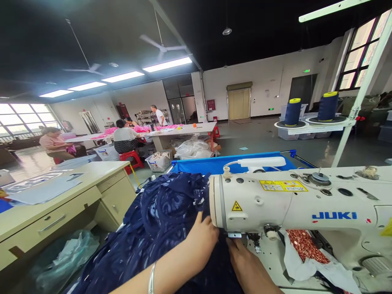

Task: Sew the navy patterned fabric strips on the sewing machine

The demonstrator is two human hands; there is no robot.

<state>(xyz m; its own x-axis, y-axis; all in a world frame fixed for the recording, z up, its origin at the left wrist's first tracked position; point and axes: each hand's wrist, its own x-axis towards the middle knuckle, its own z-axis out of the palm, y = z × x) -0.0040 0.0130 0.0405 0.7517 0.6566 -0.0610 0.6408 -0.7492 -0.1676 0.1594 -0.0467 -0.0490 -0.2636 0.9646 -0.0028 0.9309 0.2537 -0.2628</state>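
At the bottom centre of the head view, a person's two bare hands work at a cream industrial sewing machine (294,204). The left hand (203,234), with a silver bangle (151,278) on its wrist, lies palm down on a heap of navy blue patterned fabric (156,228), fingers spread flat and pressing the cloth toward the needle area (255,241) at 3 o'clock of that hand. The right hand (246,265) comes up from 6 o'clock, its fingers lying narrow on the dark cloth just before the presser foot; whether they pinch the edge I cannot tell. The fabric spills from the machine bed toward 7 o'clock, off the table edge.

To do this step well, I judge the hands should keep the cloth flat and taut, guide it evenly, and keep fingertips clear of the needle.

Readable writing: "JUKI" (334,215) in blue capitals on the machine arm. A yellow triangle warning sticker (236,206) sits near the head, and a yellow label (283,185) on top is too small to read.

At 1 o'clock, two navy thread cones (327,106) stand on a rack. At 9 o'clock is a beige desk (61,204). At 11 o'clock, other people sit at a long table (183,130) with pink cloth.
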